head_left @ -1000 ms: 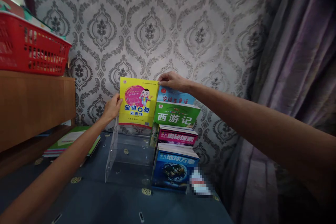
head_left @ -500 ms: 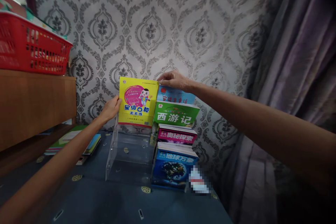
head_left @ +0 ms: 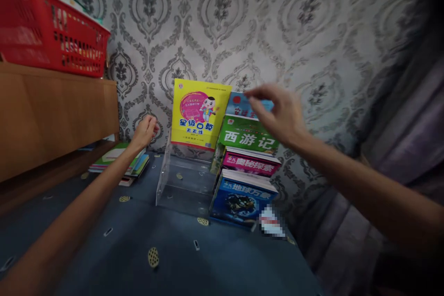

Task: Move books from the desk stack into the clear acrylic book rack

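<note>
Left hand (head_left: 145, 132) curled, fingers closed on nothing, just left of the upright yellow book (head_left: 197, 113), which stands at the far end of a clear acrylic rack (head_left: 183, 180). Right hand (head_left: 279, 113) open, fingers spread and blurred, over the top right of a pale blue book (head_left: 256, 106); contact cannot be told. Below that book, stepping toward the near side: green book (head_left: 246, 135), pink book (head_left: 251, 163), dark blue book (head_left: 239, 201). All stand on a blue cloth (head_left: 173, 249) — a pile of books (head_left: 118, 162) lies left; a red basket (head_left: 45, 32) sits on a wooden cabinet (head_left: 45, 120) at far left.
</note>
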The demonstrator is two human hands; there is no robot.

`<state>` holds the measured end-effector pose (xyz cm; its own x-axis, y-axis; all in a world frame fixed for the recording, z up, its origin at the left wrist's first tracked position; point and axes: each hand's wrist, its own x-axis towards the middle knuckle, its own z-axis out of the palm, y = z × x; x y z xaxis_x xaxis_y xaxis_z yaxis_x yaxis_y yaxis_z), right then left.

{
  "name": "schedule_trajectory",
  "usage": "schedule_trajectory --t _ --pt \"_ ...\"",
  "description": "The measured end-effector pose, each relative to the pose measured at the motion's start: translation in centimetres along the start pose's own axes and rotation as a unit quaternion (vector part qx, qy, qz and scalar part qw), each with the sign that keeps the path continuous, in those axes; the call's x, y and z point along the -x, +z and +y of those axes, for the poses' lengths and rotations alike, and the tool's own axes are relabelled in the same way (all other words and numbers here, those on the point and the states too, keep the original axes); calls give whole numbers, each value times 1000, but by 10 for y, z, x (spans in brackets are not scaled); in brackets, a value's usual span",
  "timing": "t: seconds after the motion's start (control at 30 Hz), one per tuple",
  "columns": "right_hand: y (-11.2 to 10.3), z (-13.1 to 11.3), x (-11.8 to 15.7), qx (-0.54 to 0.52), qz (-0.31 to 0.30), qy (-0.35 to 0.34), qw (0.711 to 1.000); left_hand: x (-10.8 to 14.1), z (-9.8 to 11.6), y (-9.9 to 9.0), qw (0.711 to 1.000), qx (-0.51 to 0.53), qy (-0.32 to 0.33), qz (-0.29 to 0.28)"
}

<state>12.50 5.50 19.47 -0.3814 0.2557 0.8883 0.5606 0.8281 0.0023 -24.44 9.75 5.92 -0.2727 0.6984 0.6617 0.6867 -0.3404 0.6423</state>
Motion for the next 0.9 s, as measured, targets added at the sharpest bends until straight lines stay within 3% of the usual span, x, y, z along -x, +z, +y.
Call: schedule_trajectory --t 0.1,0.2,0.33,0.47,0.6,0.73,0.8,0.9 --pt "8 -43 76 -52 -99 -60 992 34 -42 -11 993 -109 -33 -11" --pt "34 -78 153 -133 -199 -107 965 72 -77 -18 982 -179 -51 -9" --pt "83 -112 235 -200 -240 -39 949 112 -105 -20 968 -248 -41 -24" --pt "124 -137 293 -261 -241 65 933 135 -124 -15 950 -307 -24 -54" --pt "151 -139 331 -266 -218 59 937 145 -138 -9 914 -400 25 -61" --pt "174 -127 342 -288 -226 62 929 146 -146 -7 915 -398 45 -42" --pt "179 -124 340 -297 -224 52 927 144 -145 -9 917 -394 46 -38" --pt "169 -128 333 -295 -227 63 926 144 -138 -15 917 -394 41 -43"
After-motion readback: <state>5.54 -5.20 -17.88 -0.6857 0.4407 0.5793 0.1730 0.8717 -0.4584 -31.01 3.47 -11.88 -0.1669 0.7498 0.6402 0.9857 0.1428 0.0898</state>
